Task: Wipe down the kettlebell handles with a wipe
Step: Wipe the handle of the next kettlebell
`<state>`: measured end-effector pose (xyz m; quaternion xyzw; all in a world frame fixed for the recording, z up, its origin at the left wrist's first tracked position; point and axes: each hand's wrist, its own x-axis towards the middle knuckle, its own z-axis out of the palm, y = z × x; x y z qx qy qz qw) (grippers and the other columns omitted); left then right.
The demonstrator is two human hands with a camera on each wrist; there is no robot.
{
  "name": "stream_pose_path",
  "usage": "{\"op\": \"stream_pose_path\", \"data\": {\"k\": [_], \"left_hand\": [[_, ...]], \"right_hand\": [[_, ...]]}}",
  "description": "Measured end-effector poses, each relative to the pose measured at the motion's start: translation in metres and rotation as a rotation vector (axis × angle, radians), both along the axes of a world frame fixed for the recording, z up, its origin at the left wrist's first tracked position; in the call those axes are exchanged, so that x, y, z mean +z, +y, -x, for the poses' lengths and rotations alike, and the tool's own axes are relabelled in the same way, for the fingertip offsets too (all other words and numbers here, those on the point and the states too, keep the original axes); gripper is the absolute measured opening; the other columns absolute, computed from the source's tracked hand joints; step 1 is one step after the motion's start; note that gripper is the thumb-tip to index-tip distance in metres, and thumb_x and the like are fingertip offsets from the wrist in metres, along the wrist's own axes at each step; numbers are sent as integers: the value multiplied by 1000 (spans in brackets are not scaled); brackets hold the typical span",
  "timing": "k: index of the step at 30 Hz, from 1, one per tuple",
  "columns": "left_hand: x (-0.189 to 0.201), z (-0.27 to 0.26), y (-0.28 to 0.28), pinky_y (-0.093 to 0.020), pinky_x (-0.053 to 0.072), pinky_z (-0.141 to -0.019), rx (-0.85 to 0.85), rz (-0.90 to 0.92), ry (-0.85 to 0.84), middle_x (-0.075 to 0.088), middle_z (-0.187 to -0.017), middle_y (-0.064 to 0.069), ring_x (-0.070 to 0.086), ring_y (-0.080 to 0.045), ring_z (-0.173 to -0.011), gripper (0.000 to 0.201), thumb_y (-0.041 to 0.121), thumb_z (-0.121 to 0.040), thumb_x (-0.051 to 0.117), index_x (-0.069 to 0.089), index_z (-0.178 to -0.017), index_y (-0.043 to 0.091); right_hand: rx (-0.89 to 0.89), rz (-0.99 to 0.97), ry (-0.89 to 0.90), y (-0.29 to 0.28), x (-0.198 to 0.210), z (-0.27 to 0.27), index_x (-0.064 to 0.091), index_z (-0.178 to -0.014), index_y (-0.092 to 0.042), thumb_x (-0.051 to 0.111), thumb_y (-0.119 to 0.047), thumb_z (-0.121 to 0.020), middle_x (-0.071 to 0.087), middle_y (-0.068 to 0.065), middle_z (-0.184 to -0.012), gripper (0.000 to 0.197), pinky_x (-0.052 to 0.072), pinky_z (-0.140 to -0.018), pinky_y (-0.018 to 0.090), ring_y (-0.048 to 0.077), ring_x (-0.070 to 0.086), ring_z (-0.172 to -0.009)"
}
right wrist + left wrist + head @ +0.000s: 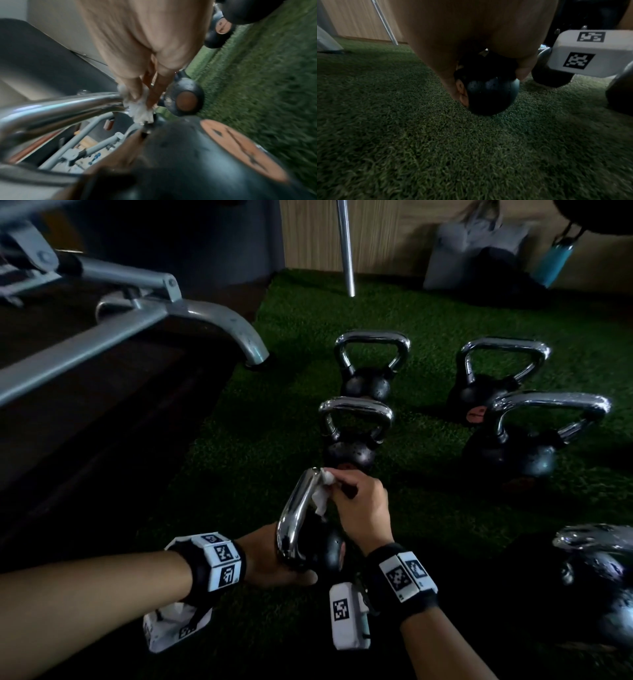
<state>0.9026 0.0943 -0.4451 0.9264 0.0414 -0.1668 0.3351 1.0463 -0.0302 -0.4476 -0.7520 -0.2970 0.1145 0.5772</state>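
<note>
Down low at about 6 o'clock in the head view, a small kettlebell (pixel 325 546) is tipped over on the green grass mat (pixel 428 501). Its shiny handle (pixel 296 511) points up toward 12 o'clock. The left hand (pixel 274 563) holds the black ball part from the 9 o'clock side. In the left wrist view its fingers (pixel 523 71) curl round the ball (pixel 489 94), which touches the mat.

The right hand (pixel 363 508) comes in from 3 o'clock. Its fingers (pixel 135 88) are pinched tight on a white wipe (pixel 322 491). The wipe is pressed on the far end of the handle, where the bar bends. In the right wrist view the wipe (pixel 140 109) is bunched up against the shiny bar (pixel 68 105).

More kettlebells stand upright on the mat. One kettlebell (pixel 352 433) is just past the hands at 12 o'clock, and another one (pixel 370 364) stands behind it. Two bigger ones (pixel 527 436) sit close together at 2 o'clock. One more (pixel 599 577) is at 4 o'clock, at the edge of the picture.

A gray metal frame (pixel 144 316) fills the 10 o'clock corner. A gray bag (pixel 479 244) leans on the wall at 1 o'clock, with a blue bottle (pixel 555 261) beside it.
</note>
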Motion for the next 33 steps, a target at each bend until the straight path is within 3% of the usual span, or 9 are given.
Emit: {"op": "stream_pose_path", "data": {"k": [4,8,10,12,16,20,26,30,33], "left_hand": [[0,-1,-1,-19,55,-83,120,138,-65,73,-101,0,67,-9,-94,23,26,-90,77,70,-106,12],[-1,-2,0,-11,50,-77,150,176,-66,65,-86,29,61,9,-83,29,26,-86,79,64,-87,51],[-3,1,0,-19,55,-86,180,202,-53,69,-96,21,64,4,-92,21,26,-87,79,67,-97,41],[-4,3,-2,-13,53,-83,231,268,-64,72,-101,13,65,6,-95,24,21,-86,81,69,-106,26],[-6,2,-3,-22,52,-94,275,255,-51,71,-102,16,65,1,-100,28,29,-82,83,67,-103,37],[-11,-3,1,-35,49,-106,268,233,-35,70,-122,7,63,-10,-117,58,43,-75,83,64,-126,25],[-17,-4,6,-47,54,-99,312,318,-48,74,-108,-2,69,-20,-106,57,51,-63,82,70,-109,18],[-13,-5,3,-33,56,-85,306,329,-9,72,-87,12,68,-8,-87,19,41,-68,84,71,-82,40],[-9,-6,2,-18,50,-74,308,341,3,67,-72,23,62,5,-74,24,17,-80,82,68,-71,33]], "right_hand": [[-2,1,1,7,-2,-2,80,-110,-23,73,-12,-91,76,-12,-102,23,51,-86,12,-5,69,-96],[15,-100,-227,6,12,9,80,-108,-17,72,-1,-89,72,-10,-105,26,53,-87,14,-1,68,-100],[99,-122,-267,1,18,16,80,-110,-16,72,2,-89,70,-10,-107,29,52,-85,11,-1,67,-102],[161,-131,-247,-2,22,16,81,-109,-15,72,2,-89,70,-11,-107,28,51,-84,9,-2,67,-102],[177,-60,-241,6,29,4,82,-108,-18,75,-2,-88,70,-10,-103,26,48,-82,6,0,67,-97],[257,-73,-231,-7,38,13,82,-104,-19,71,7,-85,70,-9,-103,34,57,-84,18,6,70,-95],[301,-95,-57,-22,44,30,83,-94,-23,84,-7,-79,78,-8,-96,22,62,-83,40,10,75,-90],[345,-85,62,-26,46,28,83,-95,-15,86,-6,-78,80,-7,-96,21,62,-86,33,8,76,-91],[358,-16,95,-34,36,36,83,-93,-19,89,-5,-73,81,-8,-94,26,62,-86,34,8,77,-89]]}}
